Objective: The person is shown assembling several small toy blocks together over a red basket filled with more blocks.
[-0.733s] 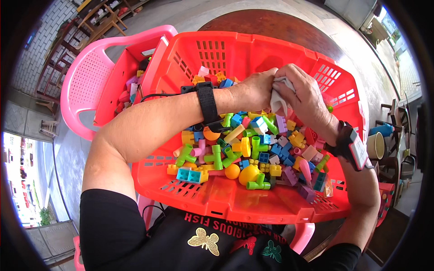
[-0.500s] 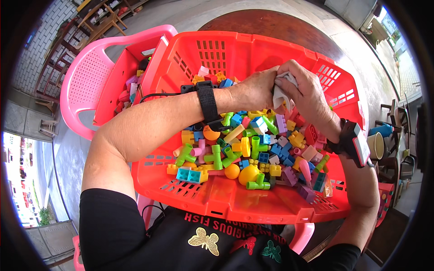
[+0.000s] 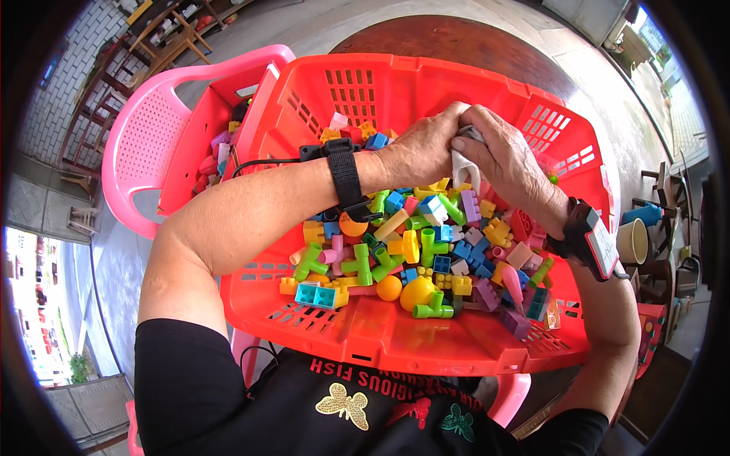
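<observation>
My two hands meet above the far part of a red plastic basket (image 3: 426,330). In my right hand (image 3: 508,156) is a crumpled white cloth (image 3: 465,169), pinched under the thumb, with one end hanging down. My left hand (image 3: 427,144) is closed and pressed against the right one. Its fingertips are hidden, and whatever they grip does not show. Below lie many toy blocks and tubes, among them a green tube connector (image 3: 433,305), a turquoise block (image 3: 315,295), a yellow ball (image 3: 417,292) and a smaller orange ball (image 3: 388,287).
Left of the basket, a pink plastic chair (image 3: 148,129) holds a red box (image 3: 179,178) with more toy pieces. Behind the basket is a round brown table (image 3: 449,38). A cream bucket (image 3: 633,242) stands to the right. A black cable (image 3: 262,161) runs to my left wrist strap.
Both hands have shifted slightly and turned against each other. The cloth now shows less at the top and hangs closer to the left hand. The blocks stay as they were.
</observation>
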Motion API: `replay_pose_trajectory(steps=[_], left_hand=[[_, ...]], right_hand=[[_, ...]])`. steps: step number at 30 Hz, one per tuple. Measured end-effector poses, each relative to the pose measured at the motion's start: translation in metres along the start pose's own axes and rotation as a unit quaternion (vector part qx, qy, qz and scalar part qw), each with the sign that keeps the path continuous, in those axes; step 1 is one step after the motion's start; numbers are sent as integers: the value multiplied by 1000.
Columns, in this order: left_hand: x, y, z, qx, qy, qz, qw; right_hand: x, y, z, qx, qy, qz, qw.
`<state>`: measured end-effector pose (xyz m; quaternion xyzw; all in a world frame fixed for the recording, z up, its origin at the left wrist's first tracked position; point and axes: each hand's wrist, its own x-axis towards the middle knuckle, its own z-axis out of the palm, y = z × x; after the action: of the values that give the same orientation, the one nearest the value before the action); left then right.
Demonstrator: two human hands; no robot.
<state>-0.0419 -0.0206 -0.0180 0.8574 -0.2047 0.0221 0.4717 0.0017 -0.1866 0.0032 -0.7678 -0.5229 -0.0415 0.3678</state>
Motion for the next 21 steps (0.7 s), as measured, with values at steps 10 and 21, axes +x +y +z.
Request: replay_pose_trajectory(steps=[10,21], left_hand=[[-2,13,2,-22,36,-6,999],[-1,-1,0,51,-42,-55,996]], right_hand=[[0,3,-2,74,13,39,996],[-6,-4,6,28,6,10,1000]])
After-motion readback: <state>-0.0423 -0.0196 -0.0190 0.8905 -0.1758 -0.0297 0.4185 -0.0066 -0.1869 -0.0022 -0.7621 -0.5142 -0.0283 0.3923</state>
